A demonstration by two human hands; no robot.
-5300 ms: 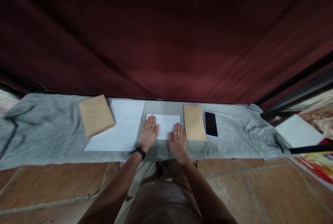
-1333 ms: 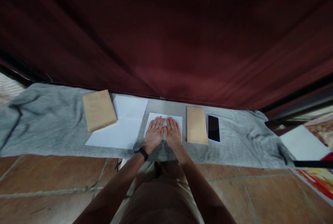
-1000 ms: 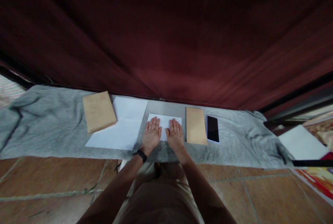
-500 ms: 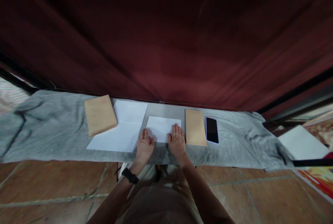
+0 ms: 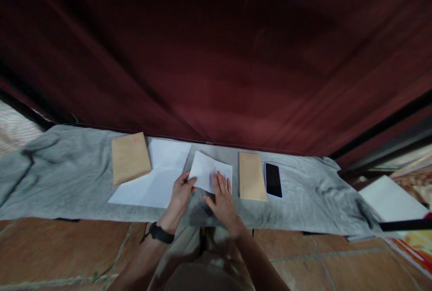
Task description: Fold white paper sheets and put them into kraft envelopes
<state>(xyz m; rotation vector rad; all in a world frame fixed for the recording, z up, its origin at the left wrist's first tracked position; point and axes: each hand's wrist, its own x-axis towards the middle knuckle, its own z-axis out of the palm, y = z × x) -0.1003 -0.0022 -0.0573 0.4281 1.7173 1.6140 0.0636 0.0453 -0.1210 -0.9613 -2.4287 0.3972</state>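
Note:
A folded white sheet of paper is lifted at its left side off the grey cloth that covers the table. My left hand, with a black watch on the wrist, pinches the paper's lower left corner. My right hand lies with spread fingers on the paper's lower right part. A narrow brown envelope lies just right of the paper, and a black phone lies beside that.
A larger white sheet lies left of my hands, with a second brown envelope on its far left corner. A dark red curtain hangs behind the table. Another white sheet sits at the far right. Tiled floor lies below.
Both hands were flat on the folded paper, smoothing it. My left hand slid off to its lower left corner and has now gripped and raised that side. The right hand stays on it.

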